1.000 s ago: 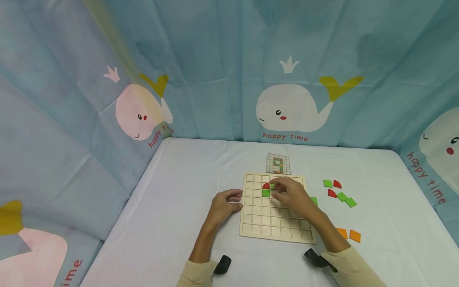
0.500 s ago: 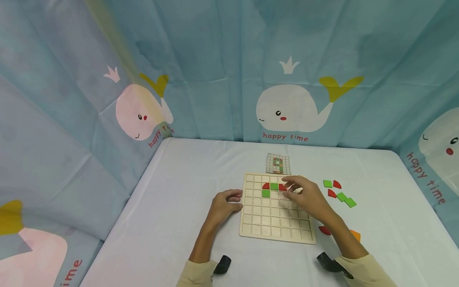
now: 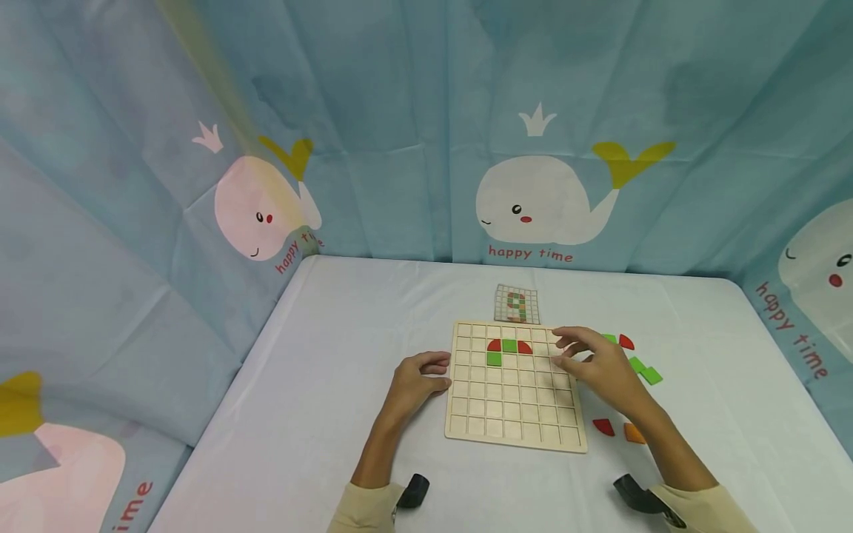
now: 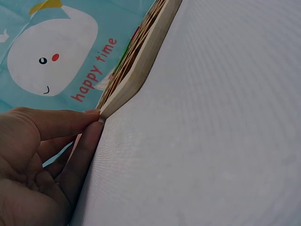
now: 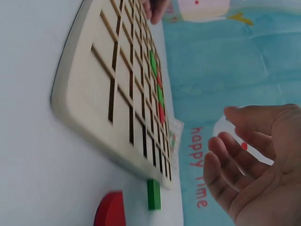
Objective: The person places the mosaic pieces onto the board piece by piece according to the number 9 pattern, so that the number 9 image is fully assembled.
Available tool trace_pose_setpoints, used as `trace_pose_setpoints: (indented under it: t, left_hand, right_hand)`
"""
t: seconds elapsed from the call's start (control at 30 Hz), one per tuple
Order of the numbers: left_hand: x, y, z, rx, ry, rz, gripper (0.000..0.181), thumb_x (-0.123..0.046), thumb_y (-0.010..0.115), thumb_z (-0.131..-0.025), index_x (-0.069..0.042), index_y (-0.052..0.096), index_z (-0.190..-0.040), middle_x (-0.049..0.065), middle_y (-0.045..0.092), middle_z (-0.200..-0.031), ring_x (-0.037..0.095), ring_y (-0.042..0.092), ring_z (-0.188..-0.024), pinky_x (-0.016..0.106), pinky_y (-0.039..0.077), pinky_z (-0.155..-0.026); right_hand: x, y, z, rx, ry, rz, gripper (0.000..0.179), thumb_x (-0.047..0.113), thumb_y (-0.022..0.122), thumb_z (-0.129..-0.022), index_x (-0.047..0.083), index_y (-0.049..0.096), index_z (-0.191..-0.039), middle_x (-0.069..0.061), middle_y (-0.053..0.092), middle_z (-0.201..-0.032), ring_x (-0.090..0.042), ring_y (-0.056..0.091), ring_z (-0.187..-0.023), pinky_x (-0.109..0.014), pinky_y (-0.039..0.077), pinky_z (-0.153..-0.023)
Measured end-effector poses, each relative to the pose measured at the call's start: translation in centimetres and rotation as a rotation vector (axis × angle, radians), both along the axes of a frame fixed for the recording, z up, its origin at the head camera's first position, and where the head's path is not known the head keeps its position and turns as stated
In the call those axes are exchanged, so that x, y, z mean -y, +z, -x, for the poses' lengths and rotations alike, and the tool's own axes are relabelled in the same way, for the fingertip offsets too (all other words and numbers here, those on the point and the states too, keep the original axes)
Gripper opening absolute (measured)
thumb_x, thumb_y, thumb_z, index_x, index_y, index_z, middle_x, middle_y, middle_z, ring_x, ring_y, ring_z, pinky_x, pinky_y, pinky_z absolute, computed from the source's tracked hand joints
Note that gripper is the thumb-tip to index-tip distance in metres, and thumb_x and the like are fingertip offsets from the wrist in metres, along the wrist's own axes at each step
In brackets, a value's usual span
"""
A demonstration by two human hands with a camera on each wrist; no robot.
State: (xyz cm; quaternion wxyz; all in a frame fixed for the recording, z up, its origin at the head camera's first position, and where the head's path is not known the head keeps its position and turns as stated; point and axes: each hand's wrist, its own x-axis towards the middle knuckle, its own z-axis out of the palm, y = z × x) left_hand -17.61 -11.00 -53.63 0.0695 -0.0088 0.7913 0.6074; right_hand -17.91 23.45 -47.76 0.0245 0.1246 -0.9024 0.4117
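A wooden grid board (image 3: 503, 407) lies on the white table. In its second row from the back sit a red quarter-circle tile (image 3: 494, 345), a green square tile (image 3: 509, 346) and a second red quarter-circle (image 3: 525, 347). Under the left red one lies another green square (image 3: 494, 359). My left hand (image 3: 410, 383) rests at the board's left edge, index and thumb tips against the rim, as the left wrist view also shows. Over the board's right edge hovers my right hand (image 3: 603, 370), fingers loosely bent and nothing between them. Behind the board is a small pattern card (image 3: 517, 304).
Loose tiles lie right of the board: a red quarter-circle (image 3: 626, 341), green squares (image 3: 651, 375), a nearer red quarter-circle (image 3: 603, 427) and an orange tile (image 3: 634, 433). My right hand and forearm hide part of that area. A blue whale-print curtain (image 3: 400, 148) stands behind the table.
My right hand has let go of the second red quarter-circle in the second row and moved right, off the tiles. The left hand and the board have stayed put.
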Motion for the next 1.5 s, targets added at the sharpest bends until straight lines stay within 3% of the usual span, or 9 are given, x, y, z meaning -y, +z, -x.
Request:
trace_pose_setpoints:
  t: [0.47, 0.7, 1.5]
  left_hand:
    - [0.0, 0.2, 0.0, 0.001, 0.002, 0.024, 0.049, 0.001, 0.082, -0.083, -0.007, 0.074, -0.131, 0.007, 0.076, -0.121, 0.023, 0.072, -0.111, 0.024, 0.063, -0.080]
    - [0.1, 0.2, 0.0, -0.008, 0.006, 0.020, 0.049, 0.001, 0.082, -0.082, -0.006, 0.074, -0.130, 0.008, 0.076, -0.120, 0.023, 0.072, -0.111, 0.023, 0.063, -0.080]
    - [0.0, 0.1, 0.0, -0.008, 0.001, 0.014, 0.050, 0.003, 0.083, -0.083, -0.006, 0.074, -0.131, 0.008, 0.075, -0.121, 0.023, 0.072, -0.111, 0.023, 0.063, -0.080]
  right_hand:
    - [-2.5, -1.0, -0.3, 0.076, -0.051, -0.026, 0.051, 0.018, 0.076, -0.098, 0.009, 0.061, -0.145, -0.010, 0.070, -0.123, -0.027, 0.067, -0.106, -0.025, 0.058, -0.074]
    - [-3.3, -1.6, -0.2, 0.101, -0.073, -0.058, 0.051, 0.016, 0.076, -0.096, 0.011, 0.061, -0.145, -0.011, 0.070, -0.124, -0.025, 0.067, -0.106, -0.025, 0.056, -0.078]
    - [-4.3, -3.1, 0.0, 0.157, -0.060, -0.104, 0.054, 0.009, 0.080, -0.091, 0.006, 0.064, -0.142, -0.013, 0.073, -0.122, -0.027, 0.066, -0.106, -0.021, 0.055, -0.076]
